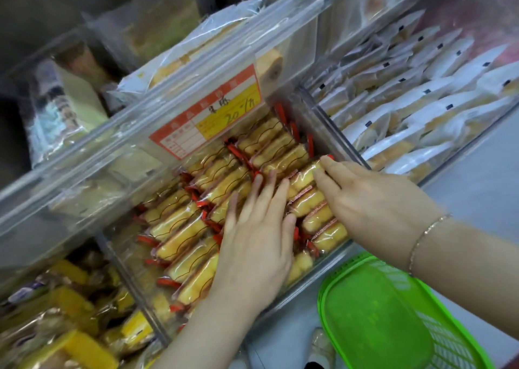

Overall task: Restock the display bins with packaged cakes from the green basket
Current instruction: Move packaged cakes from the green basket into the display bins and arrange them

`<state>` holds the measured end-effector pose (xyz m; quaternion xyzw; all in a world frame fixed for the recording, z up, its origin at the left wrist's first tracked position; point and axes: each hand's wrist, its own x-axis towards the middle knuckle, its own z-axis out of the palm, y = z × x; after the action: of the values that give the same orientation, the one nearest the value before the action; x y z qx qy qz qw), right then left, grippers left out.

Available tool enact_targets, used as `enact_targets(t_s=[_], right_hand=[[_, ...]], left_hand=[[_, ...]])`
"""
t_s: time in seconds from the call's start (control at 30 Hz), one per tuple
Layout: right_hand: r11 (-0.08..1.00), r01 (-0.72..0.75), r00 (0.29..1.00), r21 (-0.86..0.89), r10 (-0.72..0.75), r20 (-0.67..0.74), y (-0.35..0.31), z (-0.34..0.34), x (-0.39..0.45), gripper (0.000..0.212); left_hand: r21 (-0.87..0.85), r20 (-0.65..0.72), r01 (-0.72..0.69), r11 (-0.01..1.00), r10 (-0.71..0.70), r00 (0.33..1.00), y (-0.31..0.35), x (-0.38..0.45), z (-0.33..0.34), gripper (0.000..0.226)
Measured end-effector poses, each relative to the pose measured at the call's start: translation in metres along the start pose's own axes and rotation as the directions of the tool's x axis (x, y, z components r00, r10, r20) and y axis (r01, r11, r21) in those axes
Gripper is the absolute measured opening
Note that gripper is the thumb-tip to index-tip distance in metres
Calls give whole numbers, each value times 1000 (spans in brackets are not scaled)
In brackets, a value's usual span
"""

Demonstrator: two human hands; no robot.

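Observation:
A clear plastic display bin [334, 124] in the middle holds rows of yellow packaged cakes [179, 222] with red-edged wrappers. My left hand [258, 228] lies flat with straight fingers on the cakes in the bin's middle. My right hand [373, 197] reaches in from the right, and its fingers press the top of a row of cakes [309, 197] along the bin's right wall. The green basket [387, 312] sits at the lower right below my right forearm. Its visible inside shows no cakes.
A red and yellow price label [207, 113] hangs on the bin's front. The bin to the right holds white-wrapped cakes [421, 101]. The lower left bin holds orange-yellow packs [70, 326]. Upper shelf bins hold other packs. Grey floor and a shoe [320, 346] show at the bottom.

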<state>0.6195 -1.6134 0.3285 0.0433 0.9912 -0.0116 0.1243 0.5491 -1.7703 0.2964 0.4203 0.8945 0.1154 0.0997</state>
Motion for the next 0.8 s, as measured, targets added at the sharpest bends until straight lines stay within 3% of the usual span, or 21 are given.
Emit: enact_targets(t_s=[0.13, 0.23, 0.33, 0.47, 0.53, 0.6, 0.73, 0.8], right_hand=[[993, -116, 992, -9, 115, -61, -14, 7, 5, 66], [980, -199, 973, 8, 199, -117, -20, 3, 9, 48], [976, -213, 963, 53, 219, -158, -21, 0, 20, 23], [982, -187, 940, 31, 188, -283, -20, 7, 36, 33], [990, -132, 960, 53, 141, -241, -21, 11, 47, 52], [983, -112, 978, 145, 135, -157, -21, 15, 53, 58], [971, -118, 971, 206, 157, -182, -21, 21, 50, 49], [964, -143, 947, 224, 199, -253, -19, 12, 55, 41]], left_hand=[[40, 36, -24, 999, 23, 999, 5, 4, 5, 57], [97, -21, -56, 994, 58, 998, 3, 12, -2, 53], [82, -201, -10, 997, 27, 979, -6, 27, -11, 37], [-111, -254, 108, 988, -133, 958, -19, 48, -11, 30], [-105, -281, 104, 989, -129, 951, -17, 51, -7, 22], [-51, -302, 96, 994, -107, 947, -14, 48, -2, 19], [-3, -339, 45, 999, -43, 940, -18, 47, -2, 22], [-90, -327, 86, 992, -110, 938, -25, 54, -8, 26]])
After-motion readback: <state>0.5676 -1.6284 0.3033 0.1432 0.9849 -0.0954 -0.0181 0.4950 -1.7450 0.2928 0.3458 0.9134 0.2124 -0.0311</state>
